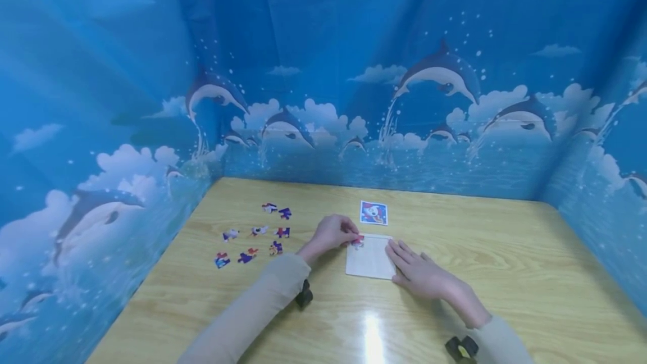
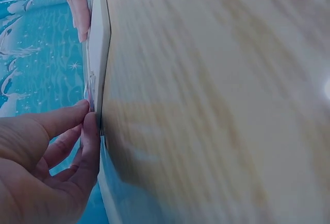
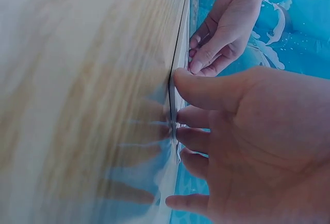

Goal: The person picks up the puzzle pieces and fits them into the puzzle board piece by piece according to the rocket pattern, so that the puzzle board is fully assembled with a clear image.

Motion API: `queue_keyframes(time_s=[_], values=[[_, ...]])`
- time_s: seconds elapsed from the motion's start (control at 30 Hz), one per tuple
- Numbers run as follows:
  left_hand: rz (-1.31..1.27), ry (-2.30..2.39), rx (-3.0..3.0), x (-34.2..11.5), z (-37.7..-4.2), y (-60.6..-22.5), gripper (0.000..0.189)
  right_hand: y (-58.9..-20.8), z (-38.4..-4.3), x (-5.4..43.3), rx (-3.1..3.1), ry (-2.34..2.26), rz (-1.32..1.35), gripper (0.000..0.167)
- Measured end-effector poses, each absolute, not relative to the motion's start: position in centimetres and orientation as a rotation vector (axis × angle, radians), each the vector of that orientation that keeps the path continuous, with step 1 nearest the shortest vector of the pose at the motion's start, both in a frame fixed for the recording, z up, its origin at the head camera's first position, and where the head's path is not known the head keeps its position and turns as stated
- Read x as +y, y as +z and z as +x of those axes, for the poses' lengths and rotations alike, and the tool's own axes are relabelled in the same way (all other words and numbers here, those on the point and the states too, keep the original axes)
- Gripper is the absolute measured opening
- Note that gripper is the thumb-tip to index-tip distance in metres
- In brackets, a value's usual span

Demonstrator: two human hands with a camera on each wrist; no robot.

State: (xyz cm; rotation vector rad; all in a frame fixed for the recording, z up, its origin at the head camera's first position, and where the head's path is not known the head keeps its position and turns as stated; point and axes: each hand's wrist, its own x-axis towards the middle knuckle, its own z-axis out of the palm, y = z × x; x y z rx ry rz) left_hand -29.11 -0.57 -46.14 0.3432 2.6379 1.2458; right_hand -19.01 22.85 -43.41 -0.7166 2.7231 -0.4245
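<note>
A square pale puzzle board [image 1: 371,263] lies on the table in front of the person. At its far left corner sits a red and white puzzle piece [image 1: 358,242], pinched between thumb and forefinger of the left hand [image 1: 334,232]. The left wrist view shows those fingertips [image 2: 85,106] right at the board's edge, hiding most of the piece. Along the board's right edge the right hand [image 1: 418,272] rests with its fingers stretched out. In the right wrist view its thumb [image 3: 206,89] and fingers touch the side of the board.
Several loose puzzle pieces [image 1: 259,231] are spread over the table's left part. Just behind the board lies a small picture card [image 1: 374,213] with a white figure on blue. A blue dolphin-print curtain [image 1: 323,150] stands round the wooden table [image 1: 505,251].
</note>
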Motion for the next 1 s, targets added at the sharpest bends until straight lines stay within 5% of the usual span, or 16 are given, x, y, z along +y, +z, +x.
queue_keyframes(time_s=[0.4, 1.0], values=[[0.448, 1.090, 2.694, -0.39, -29.09, -45.68, 0.022, -43.28, -19.04, 22.67, 2.735, -0.450, -0.680, 0.064], [0.392, 1.155, 2.659, -1.12, -28.75, -45.31, 0.005, -43.09, -18.48, 22.54, 2.750, -0.524, -0.737, 0.058]])
